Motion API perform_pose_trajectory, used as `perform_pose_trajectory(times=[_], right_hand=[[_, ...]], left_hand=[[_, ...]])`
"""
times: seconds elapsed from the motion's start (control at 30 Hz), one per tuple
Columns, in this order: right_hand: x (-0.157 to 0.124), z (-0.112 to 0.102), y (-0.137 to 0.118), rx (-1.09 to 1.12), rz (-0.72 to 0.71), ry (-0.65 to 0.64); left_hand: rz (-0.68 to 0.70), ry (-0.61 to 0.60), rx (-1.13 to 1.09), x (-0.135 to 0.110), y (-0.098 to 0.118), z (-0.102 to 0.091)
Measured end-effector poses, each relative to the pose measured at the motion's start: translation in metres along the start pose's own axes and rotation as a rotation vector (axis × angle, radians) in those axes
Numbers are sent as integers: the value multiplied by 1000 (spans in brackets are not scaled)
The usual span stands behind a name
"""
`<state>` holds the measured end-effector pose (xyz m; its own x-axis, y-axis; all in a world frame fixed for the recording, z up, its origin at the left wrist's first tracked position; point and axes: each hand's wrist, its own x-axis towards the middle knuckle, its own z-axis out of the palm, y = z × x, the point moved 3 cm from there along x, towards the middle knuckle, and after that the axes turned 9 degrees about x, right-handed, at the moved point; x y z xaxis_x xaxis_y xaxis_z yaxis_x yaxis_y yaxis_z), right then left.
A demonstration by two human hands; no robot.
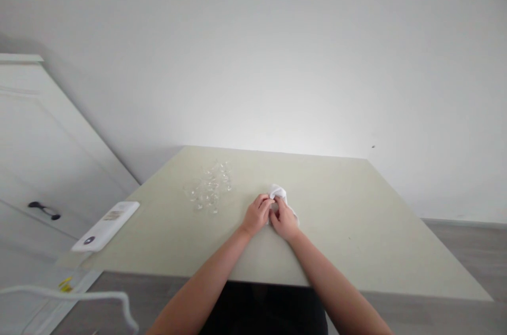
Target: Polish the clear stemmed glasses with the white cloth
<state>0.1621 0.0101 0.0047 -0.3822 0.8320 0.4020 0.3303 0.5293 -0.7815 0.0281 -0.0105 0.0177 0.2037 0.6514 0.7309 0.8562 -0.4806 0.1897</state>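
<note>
My left hand (256, 214) and my right hand (283, 220) meet near the middle of a pale beige table (356, 229). Both have their fingers curled and pinched together on a small white cloth (278, 192), which bunches up just beyond the fingertips. Whether anything lies inside the cloth is hidden. A loose cluster of several small clear glass pieces (209, 187) lies on the table to the left of my hands, apart from them.
A white flat device (106, 225) with a dark button overhangs the table's left edge. A white cabinet (35, 155) with a black handle (44, 210) stands at the left. A white cable (79, 295) loops at bottom left. A plain white wall is behind.
</note>
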Motion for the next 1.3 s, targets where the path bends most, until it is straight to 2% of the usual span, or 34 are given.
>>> perform_pose_trajectory(times=[0.1, 0.17, 0.3, 0.43, 0.5, 0.57, 0.67, 0.77, 0.87, 0.97, 1.07, 1.13, 1.2, 1.3], right_hand=[[-2, 4, -3, 58, 28, -20], [-1, 6, -4, 152, 29, -5], [5, 2, 1, 374, 74, 105], [11, -5, 6, 358, 73, 169], [13, -8, 8, 331, 62, 190], [13, -10, 9, 330, 62, 208], [12, -8, 11, 367, 73, 195], [12, -5, 13, 401, 98, 134], [12, -3, 13, 411, 90, 71], [12, -3, 13, 376, 48, 58], [12, -2, 17, 339, 59, 83], [11, -1, 18, 346, 83, 84], [11, 0, 17, 353, 80, 63], [11, -1, 11, 320, -1, 9]], left_hand=[[-105, 81, -12, -1, -7, -3], [-122, 85, -14, -3, -8, -3], [-77, -16, -29, -3, -3, -2], [11, -187, -81, -1, 5, 1], [12, -237, -105, -2, 7, 2], [-71, -219, -94, -2, 5, 2], [-283, -182, -107, -1, -2, 1], [-465, -234, -226, 2, -10, 4], [-551, -312, -253, 6, -17, 8], [-531, -305, -200, 7, -18, 7], [-410, -128, -96, 7, -14, -1], [-325, -52, -29, 7, -10, -6], [-281, -73, 6, 7, -6, -6], [-243, -148, 44, 6, -3, -5]])
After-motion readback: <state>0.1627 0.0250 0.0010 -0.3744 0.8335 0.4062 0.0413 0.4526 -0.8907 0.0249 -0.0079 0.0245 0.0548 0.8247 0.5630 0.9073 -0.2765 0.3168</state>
